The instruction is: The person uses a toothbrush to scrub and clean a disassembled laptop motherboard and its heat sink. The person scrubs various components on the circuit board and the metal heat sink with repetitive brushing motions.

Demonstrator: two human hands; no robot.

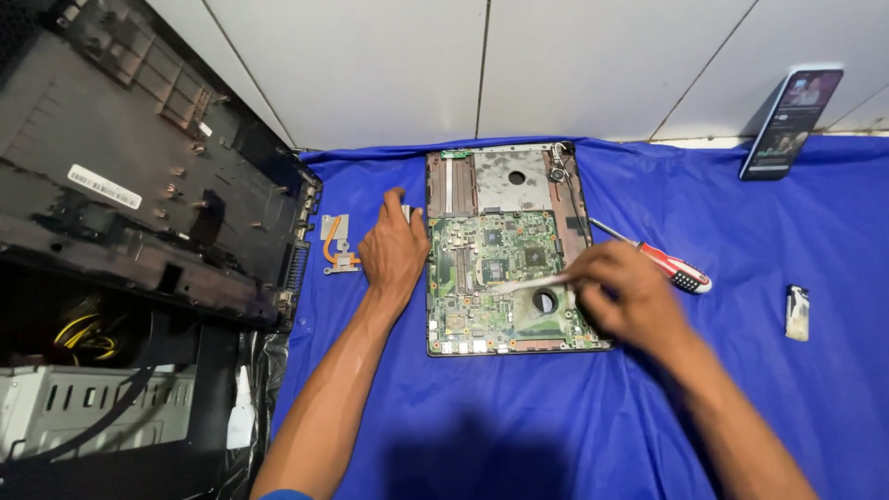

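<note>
The right hand pinches a pale thin brush-like tool, its long axis pointing left over the green laptop circuit board; the left hand, fingers loosely spread and holding nothing, rests against the board's left edge

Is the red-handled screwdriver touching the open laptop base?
Touching. The head view shows the screwdriver's shaft lying across the right edge of the laptop base, no gap visible.

Blue cloth matt; screwdriver handle glossy plastic; heatsink copper
</note>
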